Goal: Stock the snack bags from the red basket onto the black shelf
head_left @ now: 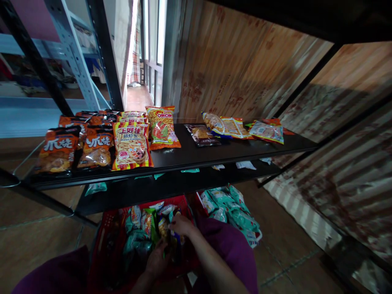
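Note:
A red plastic basket (105,241) full of snack packets stands between my knees, below the shelf. Both my hands reach into it. My left hand (157,257) is closed at the lower end of a dark snack packet (163,228) with a yellowish food picture. My right hand (182,226) comes in from the right, its fingers curled against the upper part of that packet. Green and white packets (136,241) lie to the left of my hands, with an orange and white packet (147,223) beside them. The dim light blurs the fingertips.
A black shelf (174,161) crosses in front, carrying orange-black snack bags (59,149), prawn cracker bags (131,145), an upright orange bag (163,127) and flat-lying packets (226,126). Several green packets (229,206) fill another basket at right. A lower shelf (122,196) sits behind the red basket.

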Demonstrator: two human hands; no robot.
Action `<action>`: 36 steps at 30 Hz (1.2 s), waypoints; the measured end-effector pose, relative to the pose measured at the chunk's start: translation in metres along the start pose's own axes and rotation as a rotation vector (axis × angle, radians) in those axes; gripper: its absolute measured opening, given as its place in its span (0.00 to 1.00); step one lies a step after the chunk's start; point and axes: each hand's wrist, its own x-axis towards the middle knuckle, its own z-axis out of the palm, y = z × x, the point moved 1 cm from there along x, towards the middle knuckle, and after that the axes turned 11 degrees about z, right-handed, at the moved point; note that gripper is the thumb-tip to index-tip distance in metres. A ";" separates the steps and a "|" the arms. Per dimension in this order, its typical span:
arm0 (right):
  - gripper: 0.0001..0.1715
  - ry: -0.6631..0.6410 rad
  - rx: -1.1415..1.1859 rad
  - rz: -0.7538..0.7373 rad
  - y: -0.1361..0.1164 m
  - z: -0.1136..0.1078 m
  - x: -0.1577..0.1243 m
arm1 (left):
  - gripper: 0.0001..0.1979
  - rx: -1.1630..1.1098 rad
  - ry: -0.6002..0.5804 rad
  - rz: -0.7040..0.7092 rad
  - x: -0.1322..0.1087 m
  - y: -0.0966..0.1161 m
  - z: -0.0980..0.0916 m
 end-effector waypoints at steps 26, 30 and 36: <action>0.18 0.945 -0.638 -0.429 0.007 -0.308 0.005 | 0.29 0.254 0.619 0.562 0.137 0.311 -0.216; 0.19 0.776 -0.590 -0.427 0.031 -0.324 -0.020 | 0.29 0.359 0.486 0.535 0.159 0.315 -0.214; 0.35 0.899 -0.266 -0.252 0.014 -0.399 -0.001 | 0.27 0.508 0.418 0.656 0.164 0.317 -0.201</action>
